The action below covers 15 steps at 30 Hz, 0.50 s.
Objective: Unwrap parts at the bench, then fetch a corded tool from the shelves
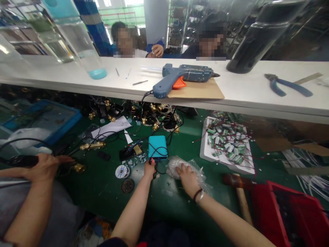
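My left hand (149,169) pinches a small black lead end at the front edge of a teal box (157,146) on the green mat; black wire loops across the box top. My right hand (186,177), with a dark bracelet at the wrist, lies just to the right, its fingers curled into a crumpled clear plastic bag (174,164). What the bag holds is hidden. A solder spool (121,171) and a dark round disc (128,185) lie left of my left arm.
Another person's hand (43,166) at the left holds a black tool. A white tray (205,156) of small green parts sits right, a red bin (295,209) and mallet (240,195) nearer. The white shelf (244,96) carries a glue gun (185,77) and pliers (288,85).
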Each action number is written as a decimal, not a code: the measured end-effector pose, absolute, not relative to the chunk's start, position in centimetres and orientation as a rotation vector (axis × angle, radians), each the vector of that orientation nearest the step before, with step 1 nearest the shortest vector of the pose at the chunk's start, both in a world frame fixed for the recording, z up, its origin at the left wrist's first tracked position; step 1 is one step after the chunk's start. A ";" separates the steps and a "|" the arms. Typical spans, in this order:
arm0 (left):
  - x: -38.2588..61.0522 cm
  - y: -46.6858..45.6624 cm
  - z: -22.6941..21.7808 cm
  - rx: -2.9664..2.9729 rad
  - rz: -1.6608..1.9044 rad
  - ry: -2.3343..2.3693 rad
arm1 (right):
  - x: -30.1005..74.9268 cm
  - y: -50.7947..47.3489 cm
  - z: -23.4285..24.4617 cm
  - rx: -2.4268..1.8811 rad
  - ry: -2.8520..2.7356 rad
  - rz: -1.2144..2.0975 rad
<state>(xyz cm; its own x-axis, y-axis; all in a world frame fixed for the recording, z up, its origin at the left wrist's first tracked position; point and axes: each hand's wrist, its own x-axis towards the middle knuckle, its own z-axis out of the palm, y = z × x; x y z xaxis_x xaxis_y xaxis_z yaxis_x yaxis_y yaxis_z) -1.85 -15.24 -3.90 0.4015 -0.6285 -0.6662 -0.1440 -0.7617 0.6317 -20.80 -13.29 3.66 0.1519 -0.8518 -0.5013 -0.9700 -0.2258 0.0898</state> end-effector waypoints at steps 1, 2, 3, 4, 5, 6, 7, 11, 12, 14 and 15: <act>-2.3 -15.4 -3.8 2.163 -1.366 -0.614 | -21.4 -12.8 4.2 -2.191 1.754 0.689; -2.8 -15.6 -3.7 2.148 -1.380 -0.595 | -22.0 -12.5 4.7 -2.197 1.770 0.695; -3.5 -15.7 -3.7 2.136 -1.386 -0.596 | -22.6 -12.3 5.1 -2.188 1.813 0.693; -4.2 -15.9 -3.7 2.126 -1.388 -0.618 | -22.9 -12.2 5.4 -2.171 1.858 0.694; -5.0 -16.0 -3.7 2.114 -1.385 -0.657 | -23.1 -12.0 5.6 -2.152 1.887 0.701; -5.8 -16.1 -3.7 2.097 -1.384 -0.710 | -23.2 -11.8 5.7 -2.138 1.888 0.715; -6.4 -16.1 -3.7 2.072 -1.384 -0.772 | -23.1 -11.4 5.9 -2.129 1.865 0.735; -6.6 -15.5 -3.0 1.947 -1.398 -1.013 | -22.6 -9.2 7.0 -2.029 1.781 0.732; -5.7 -15.1 -2.4 1.937 -1.371 -1.053 | -22.7 -8.8 7.5 -1.974 1.775 0.701; -2.5 -14.4 -1.0 1.973 -1.242 -1.102 | -22.9 -8.4 8.4 -1.859 1.725 0.601; -0.4 -14.0 -0.2 2.018 -1.138 -1.114 | -22.9 -8.5 8.7 -1.801 1.673 0.539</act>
<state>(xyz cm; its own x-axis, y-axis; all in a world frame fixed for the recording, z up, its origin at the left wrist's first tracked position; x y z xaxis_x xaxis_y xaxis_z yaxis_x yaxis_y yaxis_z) -0.44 -14.02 -0.19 0.2931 -0.8655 -0.4061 -0.3875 -0.4959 0.7772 -22.94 -8.51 8.73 0.1170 -0.7362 -0.6666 -0.9868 -0.0106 -0.1614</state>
